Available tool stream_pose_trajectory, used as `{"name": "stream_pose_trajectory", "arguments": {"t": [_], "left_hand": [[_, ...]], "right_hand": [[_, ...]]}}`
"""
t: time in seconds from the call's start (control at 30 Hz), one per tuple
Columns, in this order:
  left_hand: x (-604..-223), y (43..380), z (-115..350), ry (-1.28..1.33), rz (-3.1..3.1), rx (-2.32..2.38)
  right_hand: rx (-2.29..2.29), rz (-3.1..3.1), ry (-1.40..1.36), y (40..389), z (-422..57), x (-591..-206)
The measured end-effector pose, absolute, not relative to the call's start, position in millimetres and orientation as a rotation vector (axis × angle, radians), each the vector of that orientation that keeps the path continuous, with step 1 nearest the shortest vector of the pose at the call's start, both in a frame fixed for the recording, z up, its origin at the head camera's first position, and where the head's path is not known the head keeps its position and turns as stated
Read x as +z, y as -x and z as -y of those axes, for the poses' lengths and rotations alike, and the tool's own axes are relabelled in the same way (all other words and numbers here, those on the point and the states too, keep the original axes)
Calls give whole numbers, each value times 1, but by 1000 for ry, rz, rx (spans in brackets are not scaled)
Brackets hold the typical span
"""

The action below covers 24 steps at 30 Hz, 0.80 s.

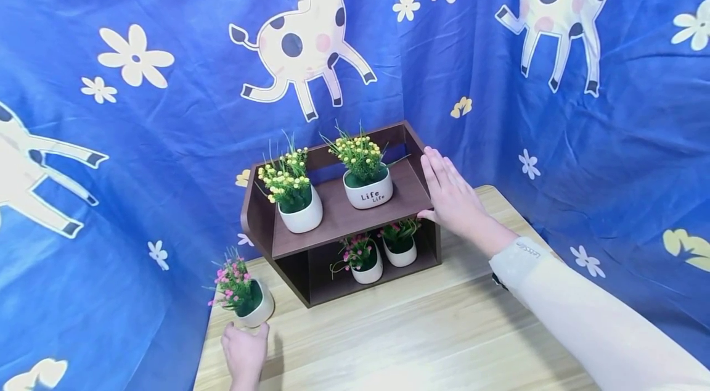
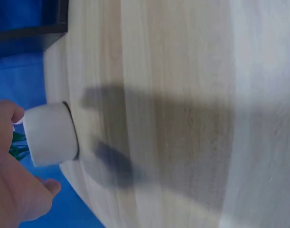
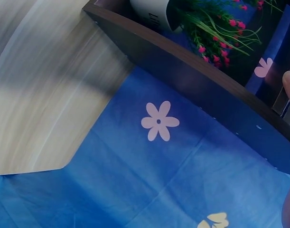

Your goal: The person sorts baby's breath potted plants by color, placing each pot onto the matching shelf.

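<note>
A white pot of pink artificial flowers (image 1: 255, 304) stands on the table at the left of a dark brown two-tier shelf (image 1: 338, 212). Just in front of that pot is my left hand (image 1: 246, 351); in the left wrist view its thumb and fingers are spread apart at the near side of the white pot (image 2: 51, 135). My right hand (image 1: 457, 197) lies with straight fingers along the shelf's right side panel, thumb toward the front edge. Two white pots of yellow flowers, a left one (image 1: 302, 212) and a right one (image 1: 368, 190) lettered "Life", sit on the top tier.
Inside the lower tier are two more white pots with pink flowers, one (image 1: 367, 267) left of the other (image 1: 400, 252). The pale wooden table (image 1: 399, 335) carries the shelf. Blue curtains (image 1: 183, 150) printed with giraffes and flowers hang close behind and at both sides.
</note>
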<state>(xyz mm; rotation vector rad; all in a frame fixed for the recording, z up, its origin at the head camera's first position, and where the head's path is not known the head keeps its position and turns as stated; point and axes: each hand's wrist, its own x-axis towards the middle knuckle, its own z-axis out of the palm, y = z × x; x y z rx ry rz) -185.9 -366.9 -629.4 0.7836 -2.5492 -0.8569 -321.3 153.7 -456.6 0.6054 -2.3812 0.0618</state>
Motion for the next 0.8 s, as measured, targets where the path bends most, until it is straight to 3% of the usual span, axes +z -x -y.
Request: {"name": "stream_pose_trajectory", "arguments": {"t": [0.8], "left_hand": [[-645, 228, 379, -811, 2520, -939]], "right_hand": [[42, 2405, -593, 327, -156, -462]]}}
